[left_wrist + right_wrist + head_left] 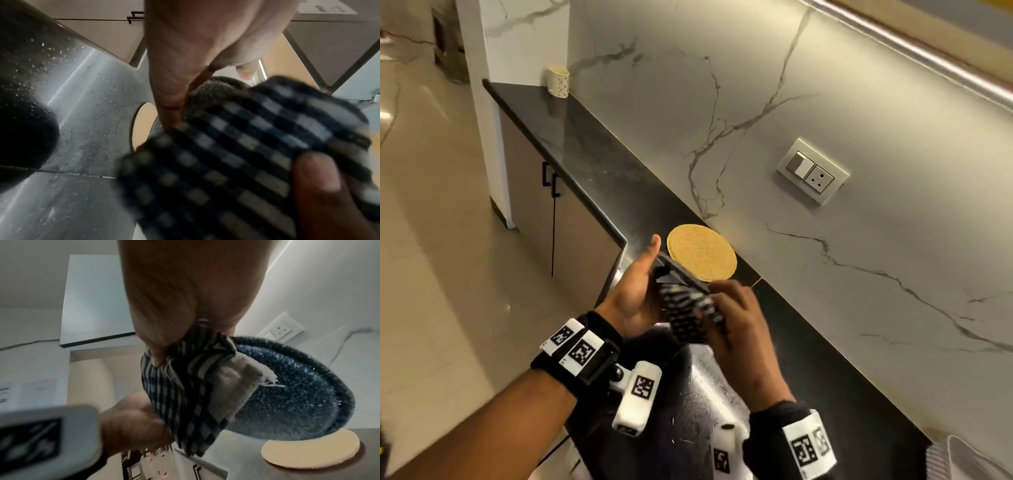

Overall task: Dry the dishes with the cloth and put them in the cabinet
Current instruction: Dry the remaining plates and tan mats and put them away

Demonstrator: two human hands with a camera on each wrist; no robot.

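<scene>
- A dark blue speckled plate (292, 386) is held up on edge above the black countertop (599, 171), in front of the marble wall.
- The plate is gripped at its rim by the left hand (633, 291), with the thumb raised along the near edge; the fingers behind the plate are hidden in the head view.
- A blue-and-white checked cloth (688, 308) is bunched in the right hand (739, 318), whose fingers are curled round it, and is pressed against the plate's face.
- In the right wrist view, the cloth is seen draped over the plate's near rim, with a pale frayed tag hanging onto the speckled surface.
- In the left wrist view, the checked cloth (236, 154) fills the lower right, and a fingertip of the other hand is seen pressed on it; the picture is blurred.
- A round cork mat (702, 253) lies flat on the countertop just behind the plate, close to the wall.
- A pale cup (558, 82) stands at the far end of the countertop.
- A switch and socket panel (812, 170) is set into the wall.
- Closed lower cabinet doors (534, 205) with dark handles are seen beneath the countertop.
</scene>
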